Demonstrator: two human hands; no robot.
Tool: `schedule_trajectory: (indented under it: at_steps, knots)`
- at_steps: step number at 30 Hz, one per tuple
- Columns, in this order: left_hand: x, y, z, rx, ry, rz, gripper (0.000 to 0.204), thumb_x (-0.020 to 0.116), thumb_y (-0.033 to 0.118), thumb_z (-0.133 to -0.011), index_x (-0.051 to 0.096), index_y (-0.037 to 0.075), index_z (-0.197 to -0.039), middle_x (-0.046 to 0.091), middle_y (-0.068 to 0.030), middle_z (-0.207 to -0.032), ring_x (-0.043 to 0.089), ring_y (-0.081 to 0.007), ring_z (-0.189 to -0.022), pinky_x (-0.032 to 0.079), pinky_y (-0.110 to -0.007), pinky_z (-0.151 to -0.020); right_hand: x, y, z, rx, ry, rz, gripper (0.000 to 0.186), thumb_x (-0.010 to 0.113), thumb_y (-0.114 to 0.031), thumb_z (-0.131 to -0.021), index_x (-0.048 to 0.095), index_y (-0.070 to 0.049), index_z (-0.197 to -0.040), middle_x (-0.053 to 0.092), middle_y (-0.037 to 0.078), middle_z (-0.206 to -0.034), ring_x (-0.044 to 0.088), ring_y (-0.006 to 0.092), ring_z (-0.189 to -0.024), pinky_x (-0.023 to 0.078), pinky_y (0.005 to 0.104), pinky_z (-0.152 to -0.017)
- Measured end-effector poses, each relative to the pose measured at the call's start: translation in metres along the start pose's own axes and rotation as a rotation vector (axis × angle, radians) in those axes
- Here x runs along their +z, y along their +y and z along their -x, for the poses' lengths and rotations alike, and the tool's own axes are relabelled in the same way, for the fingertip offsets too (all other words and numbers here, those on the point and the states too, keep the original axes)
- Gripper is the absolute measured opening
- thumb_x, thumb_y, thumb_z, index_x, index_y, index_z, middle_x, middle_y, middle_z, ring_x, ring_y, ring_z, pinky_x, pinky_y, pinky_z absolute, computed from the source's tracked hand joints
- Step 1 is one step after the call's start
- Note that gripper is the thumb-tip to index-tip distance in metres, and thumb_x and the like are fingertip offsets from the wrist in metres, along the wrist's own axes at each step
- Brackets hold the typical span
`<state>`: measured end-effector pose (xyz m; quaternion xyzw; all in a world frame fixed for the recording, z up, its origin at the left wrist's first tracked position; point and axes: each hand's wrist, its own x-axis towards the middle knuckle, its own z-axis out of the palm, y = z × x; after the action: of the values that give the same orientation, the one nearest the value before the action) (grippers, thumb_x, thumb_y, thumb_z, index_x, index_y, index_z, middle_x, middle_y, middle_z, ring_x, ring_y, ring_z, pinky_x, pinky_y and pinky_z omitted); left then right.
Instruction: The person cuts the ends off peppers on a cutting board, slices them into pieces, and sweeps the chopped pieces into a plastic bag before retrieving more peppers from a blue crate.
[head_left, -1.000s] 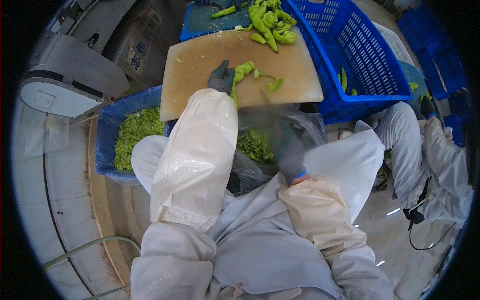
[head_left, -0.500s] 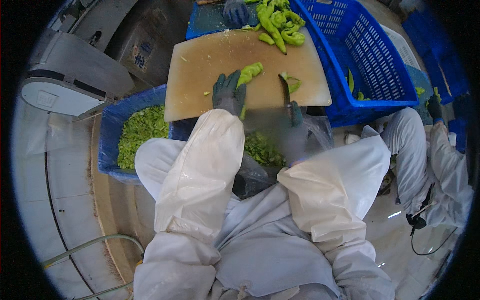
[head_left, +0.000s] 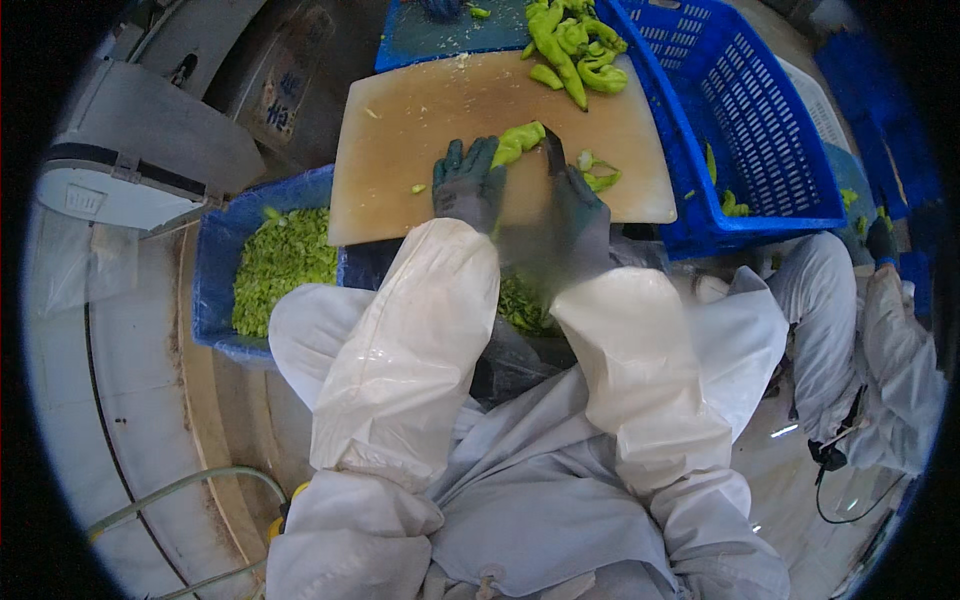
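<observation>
My left hand, in a dark grey-green glove, holds a long green pepper down on the white cutting board. The pepper sticks out to the right past its fingers. My right hand, in the same kind of glove, is closed round a knife. The dark blade stands at the pepper's right end; whether it touches is hard to tell. Just right of the knife lie cut green pepper pieces. A pile of whole green peppers rests at the board's far right corner.
A blue crate with a few green pieces stands right of the board. At left is a blue tub of chopped greens; more chopped greens lie below the board. Another person's gloved hand shows at the top; a co-worker sits at right.
My right hand has risen from the board's near edge and moved left, bringing the knife to the pepper's right end. The pepper and my left hand have shifted slightly right in view.
</observation>
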<state>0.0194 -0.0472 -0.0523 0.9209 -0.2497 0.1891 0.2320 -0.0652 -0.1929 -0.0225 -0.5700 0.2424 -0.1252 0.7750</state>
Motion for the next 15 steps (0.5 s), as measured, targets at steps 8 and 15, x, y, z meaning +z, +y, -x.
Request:
schedule_trajectory:
  at_steps: [8, 15]
  knots:
    - [0.005, 0.005, -0.003, -0.026, -0.025, -0.074, 0.043, 0.044, 0.031, -0.091, 0.046, 0.018, -0.132, 0.045, -0.0115, -0.136, 0.035, -0.0389, -0.127, 0.021, -0.051, -0.105, 0.023, 0.020, -0.029, -0.601, -0.024, 0.487, 0.034, 0.052, -0.027, -0.092, 0.058, -0.006, -0.118, 0.060, 0.005, -0.072, 0.053, 0.0094, -0.050, 0.042, 0.0252, -0.043]
    - [0.008, 0.012, -0.006, -0.018, -0.058, -0.260, 0.045, 0.039, 0.036, -0.092, 0.043, 0.021, -0.135, 0.040, -0.0104, -0.140, 0.031, -0.0376, -0.129, 0.019, -0.055, -0.104, -0.004, 0.048, -0.052, -0.878, -0.279, 1.052, 0.033, 0.054, -0.018, -0.090, 0.057, -0.006, -0.120, 0.063, 0.012, -0.106, 0.061, 0.0165, -0.077, 0.050, 0.0292, -0.065]
